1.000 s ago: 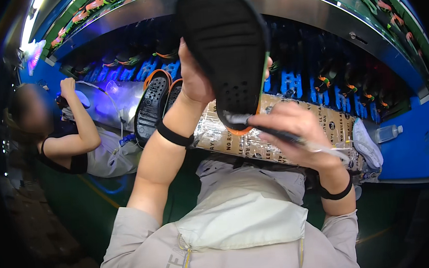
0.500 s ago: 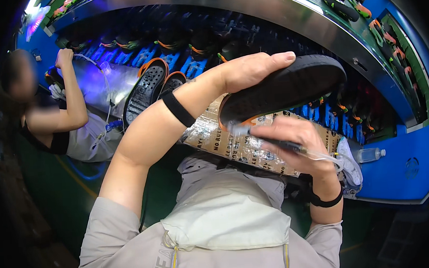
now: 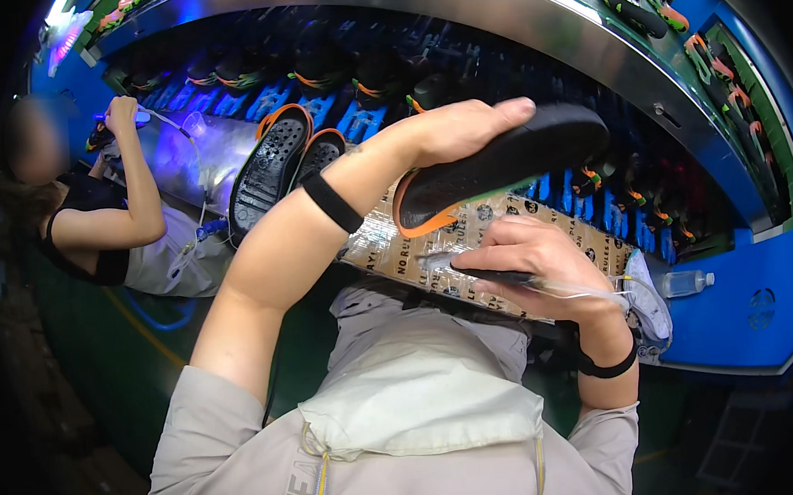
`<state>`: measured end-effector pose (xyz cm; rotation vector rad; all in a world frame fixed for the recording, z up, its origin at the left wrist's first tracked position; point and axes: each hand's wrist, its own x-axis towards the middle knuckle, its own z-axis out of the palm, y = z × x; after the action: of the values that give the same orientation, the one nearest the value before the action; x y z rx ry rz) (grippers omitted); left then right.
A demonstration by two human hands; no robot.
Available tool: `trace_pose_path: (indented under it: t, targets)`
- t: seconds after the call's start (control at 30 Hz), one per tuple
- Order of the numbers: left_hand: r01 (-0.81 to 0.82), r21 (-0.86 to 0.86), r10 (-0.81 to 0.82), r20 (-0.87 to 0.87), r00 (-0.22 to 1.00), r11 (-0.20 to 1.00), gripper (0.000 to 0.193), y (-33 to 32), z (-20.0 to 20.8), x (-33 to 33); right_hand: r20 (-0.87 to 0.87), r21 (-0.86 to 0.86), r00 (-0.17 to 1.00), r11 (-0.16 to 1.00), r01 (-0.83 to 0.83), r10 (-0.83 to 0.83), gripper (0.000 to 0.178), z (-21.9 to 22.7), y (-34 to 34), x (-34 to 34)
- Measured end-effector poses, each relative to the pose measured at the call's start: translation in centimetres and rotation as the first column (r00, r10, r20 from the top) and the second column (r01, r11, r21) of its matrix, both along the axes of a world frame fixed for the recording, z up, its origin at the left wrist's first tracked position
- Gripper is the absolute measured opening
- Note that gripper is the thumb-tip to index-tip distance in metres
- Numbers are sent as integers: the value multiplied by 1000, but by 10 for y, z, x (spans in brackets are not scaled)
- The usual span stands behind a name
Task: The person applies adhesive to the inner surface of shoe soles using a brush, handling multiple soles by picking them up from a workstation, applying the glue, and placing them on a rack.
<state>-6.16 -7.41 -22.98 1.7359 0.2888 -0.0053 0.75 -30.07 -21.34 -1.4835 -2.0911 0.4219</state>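
Note:
My left hand is raised and grips a black shoe sole with an orange and green edge, held on its side above my lap. My right hand sits just below it and holds a thin pen-like tool, with its tip pointing left, close under the sole's heel end. A thin cable runs from the tool toward my right wrist. Both wrists wear black bands.
A taped cardboard pad lies across my lap. Two black soles with orange rims lean on a shiny conveyor. A seated person works at the left. A plastic bottle lies at the right by blue panels.
My left hand has turned the sole from upright and facing me to lying on its side, and lowered it toward my right hand. The tool hand stayed in place.

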Motion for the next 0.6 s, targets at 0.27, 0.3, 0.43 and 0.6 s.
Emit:
trace_pose_path:
  t: [0.27,0.3,0.43,0.6]
  targets:
    - [23,-873,638,374,673,488,85,11,-124,-69,-557,-10,681,823,568,-477,25,-39,-33,15]
    - [134,-882,586,407,701,451,87,4,-140,-88,-638,-36,597,793,608,-487,22,-51,-40,20]
    - [32,-962,350,130,928,272,107,-21,-184,-161,-782,-195,341,725,661,-521,21,-96,-55,30]
    - [-3,-998,43,0,999,61,98,-51,-214,-182,-831,-330,167,712,620,-530,20,-128,-47,18]
